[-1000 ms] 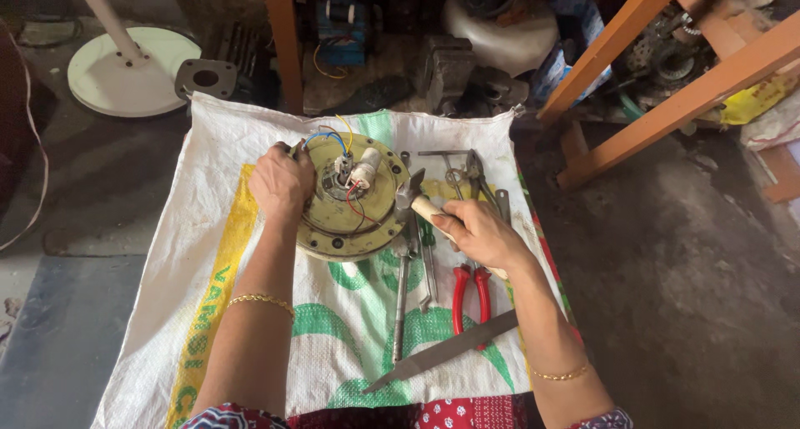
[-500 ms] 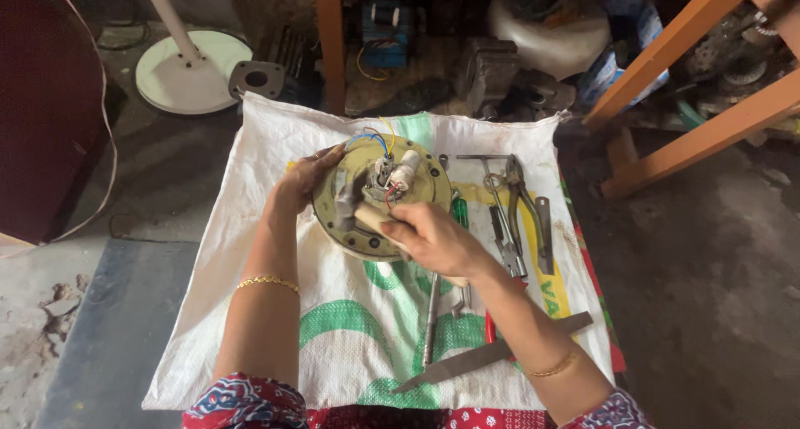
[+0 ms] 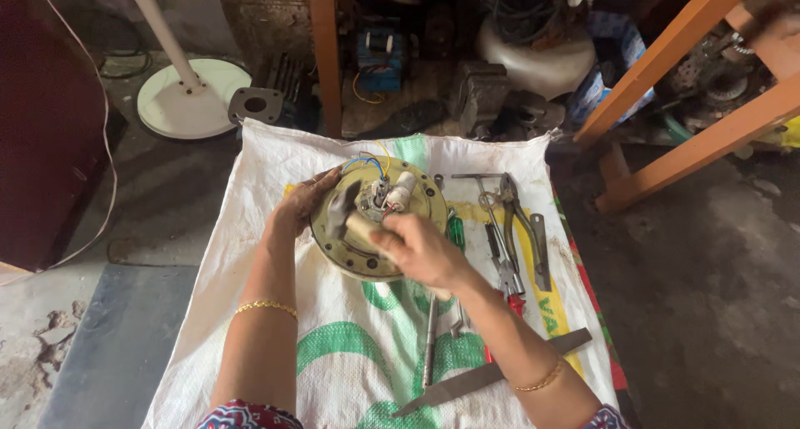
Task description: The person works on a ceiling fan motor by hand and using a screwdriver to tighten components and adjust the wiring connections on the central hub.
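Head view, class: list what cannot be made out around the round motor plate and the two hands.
- Tool in the right hand: motion-blurred, head shape unclear.
- Near part of the round motor plate: covered by the right hand.
- Left hand fingertips: behind the plate's rim.
- Flat metal bar: partly hidden by the right forearm.

Left hand (image 3: pixel 302 206) on round motor plate's (image 3: pixel 379 221) rim, right hand (image 3: pixel 421 250) gripping perhaps a hammer handle (image 3: pixel 360 226) above it.
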